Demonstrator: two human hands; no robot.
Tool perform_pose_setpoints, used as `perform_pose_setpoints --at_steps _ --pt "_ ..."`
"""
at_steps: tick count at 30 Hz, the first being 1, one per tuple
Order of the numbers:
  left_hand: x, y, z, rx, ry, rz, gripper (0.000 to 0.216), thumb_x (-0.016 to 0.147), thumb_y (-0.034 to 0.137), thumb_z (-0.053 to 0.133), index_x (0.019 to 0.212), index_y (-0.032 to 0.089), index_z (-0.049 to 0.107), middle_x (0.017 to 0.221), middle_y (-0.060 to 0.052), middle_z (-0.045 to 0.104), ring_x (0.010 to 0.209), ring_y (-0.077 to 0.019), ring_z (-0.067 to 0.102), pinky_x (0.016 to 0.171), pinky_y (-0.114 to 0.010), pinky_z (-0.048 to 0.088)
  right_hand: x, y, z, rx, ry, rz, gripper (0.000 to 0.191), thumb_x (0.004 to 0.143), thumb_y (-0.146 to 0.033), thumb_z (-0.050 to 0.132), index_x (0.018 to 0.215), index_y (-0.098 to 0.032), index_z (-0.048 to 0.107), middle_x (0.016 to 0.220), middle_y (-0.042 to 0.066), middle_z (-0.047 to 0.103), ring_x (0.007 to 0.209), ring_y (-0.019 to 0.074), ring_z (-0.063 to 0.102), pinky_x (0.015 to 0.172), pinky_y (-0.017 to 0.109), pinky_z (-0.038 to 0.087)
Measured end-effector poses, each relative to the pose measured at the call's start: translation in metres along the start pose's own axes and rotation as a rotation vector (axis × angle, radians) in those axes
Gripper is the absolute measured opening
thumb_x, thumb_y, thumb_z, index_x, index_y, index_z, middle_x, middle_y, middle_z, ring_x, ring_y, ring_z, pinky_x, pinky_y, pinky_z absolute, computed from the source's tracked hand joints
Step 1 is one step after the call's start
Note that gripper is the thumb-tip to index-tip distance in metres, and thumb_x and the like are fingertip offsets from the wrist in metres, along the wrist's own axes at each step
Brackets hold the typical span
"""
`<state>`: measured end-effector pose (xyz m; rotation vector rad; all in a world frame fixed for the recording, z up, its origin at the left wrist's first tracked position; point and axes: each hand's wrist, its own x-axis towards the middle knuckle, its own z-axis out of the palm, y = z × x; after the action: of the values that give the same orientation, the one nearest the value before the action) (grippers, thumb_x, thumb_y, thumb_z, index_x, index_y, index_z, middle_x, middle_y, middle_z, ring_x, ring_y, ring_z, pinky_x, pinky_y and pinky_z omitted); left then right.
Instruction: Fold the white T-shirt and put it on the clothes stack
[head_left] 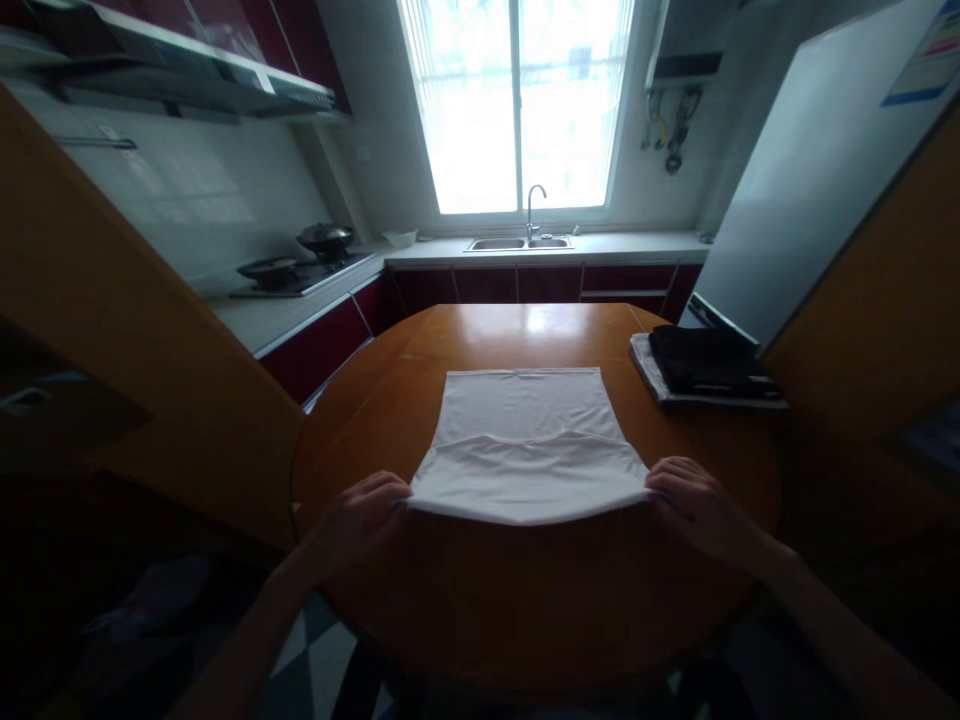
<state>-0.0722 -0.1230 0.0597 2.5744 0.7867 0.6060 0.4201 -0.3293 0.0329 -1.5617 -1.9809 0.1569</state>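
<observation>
A white garment point(525, 440) lies flat on the round wooden table point(525, 600), partly folded, with its near edge lifted a little off the wood. My left hand point(360, 520) pinches the near left corner of that edge. At the near right corner my right hand point(694, 505) grips the cloth the same way. Both hands rest low over the table, one at each side of the garment.
A stack of dark and light folded clothes point(701, 368) sits at the table's right edge. Beyond the table run a counter with a sink and tap point(525, 235), a stove with a wok point(315, 255) at left, and a white fridge point(817, 170) at right.
</observation>
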Motion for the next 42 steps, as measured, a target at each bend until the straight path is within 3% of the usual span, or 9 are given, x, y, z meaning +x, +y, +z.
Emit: perform_pose_setpoints --at_steps 5,11,15,19,28,30,34,38,42 --pt "0.005 0.011 -0.023 -0.186 0.099 -0.197 0.03 0.089 0.045 0.055 0.083 0.02 0.069 0.081 -0.006 0.068 0.074 -0.0194 0.062 0.065 -0.026 0.05 0.01 -0.02 -0.024 0.203 0.083 0.203 0.022 0.093 -0.036 0.052 0.08 -0.025 0.065 0.077 0.006 0.066 0.072 0.0211 0.06 0.064 0.032 0.049" --pt "0.073 -0.03 -0.013 -0.264 0.259 -0.352 0.043 0.086 0.054 0.055 0.089 0.015 0.07 0.083 -0.004 0.069 0.075 -0.0179 0.06 0.064 -0.023 0.046 0.092 0.019 -0.011 0.253 0.267 0.375 0.026 0.082 -0.04 0.055 0.081 -0.019 0.071 0.078 0.006 0.071 0.072 0.0211 0.062 0.063 0.029 0.047" --pt "0.119 -0.067 0.011 -0.232 0.226 -0.311 0.047 0.086 0.056 0.055 0.094 0.013 0.072 0.088 -0.007 0.072 0.08 -0.0196 0.063 0.069 -0.025 0.047 0.136 0.061 0.023 0.258 0.286 0.484 0.029 0.073 -0.041 0.058 0.079 -0.017 0.073 0.074 0.008 0.072 0.066 0.0206 0.06 0.058 0.029 0.044" --pt "0.141 -0.089 0.023 -0.167 0.172 -0.312 0.05 0.084 0.059 0.055 0.086 0.012 0.073 0.078 -0.006 0.07 0.07 -0.0183 0.061 0.064 -0.025 0.044 0.148 0.087 0.048 0.26 0.246 0.57 0.031 0.072 -0.041 0.058 0.076 -0.015 0.073 0.069 0.009 0.07 0.061 0.0197 0.06 0.053 0.028 0.041" --pt "0.173 -0.121 0.012 -0.078 0.053 -0.314 0.048 0.085 0.056 0.055 0.088 0.012 0.075 0.081 -0.007 0.071 0.074 -0.0197 0.063 0.067 -0.026 0.046 0.172 0.113 0.044 0.13 0.159 0.627 0.033 0.082 -0.042 0.06 0.085 -0.013 0.075 0.074 0.009 0.071 0.066 0.0211 0.064 0.059 0.029 0.045" --pt "0.177 -0.121 0.025 0.014 0.052 -0.355 0.042 0.084 0.049 0.058 0.092 0.012 0.075 0.089 -0.011 0.072 0.082 -0.0232 0.064 0.077 -0.031 0.05 0.175 0.106 0.05 0.008 0.126 0.63 0.031 0.086 -0.04 0.06 0.089 -0.014 0.075 0.086 0.013 0.073 0.08 0.0252 0.068 0.071 0.032 0.049" --pt "0.179 -0.094 0.067 0.259 0.199 -0.3 0.045 0.093 0.036 0.052 0.129 0.012 0.065 0.132 -0.018 0.063 0.121 -0.0304 0.057 0.107 -0.044 0.043 0.173 0.07 0.076 -0.281 0.244 0.493 0.039 0.098 -0.036 0.048 0.122 -0.013 0.069 0.13 0.018 0.065 0.124 0.03 0.056 0.105 0.041 0.042" --pt "0.18 -0.052 0.114 0.333 -0.011 -0.086 0.052 0.104 0.042 0.039 0.151 0.022 0.048 0.16 -0.011 0.042 0.149 -0.0292 0.034 0.121 -0.051 0.028 0.171 0.033 0.114 -0.348 0.067 0.365 0.055 0.103 -0.04 0.039 0.15 -0.012 0.048 0.159 0.017 0.042 0.149 0.0289 0.033 0.121 0.047 0.024" --pt "0.174 -0.042 0.13 0.402 -0.172 -0.135 0.06 0.105 0.053 0.034 0.158 0.026 0.038 0.167 -0.011 0.026 0.155 -0.0331 0.02 0.123 -0.059 0.017 0.165 0.033 0.131 -0.366 -0.138 0.374 0.063 0.103 -0.046 0.037 0.157 -0.011 0.038 0.166 0.017 0.03 0.155 0.0287 0.021 0.125 0.051 0.01"
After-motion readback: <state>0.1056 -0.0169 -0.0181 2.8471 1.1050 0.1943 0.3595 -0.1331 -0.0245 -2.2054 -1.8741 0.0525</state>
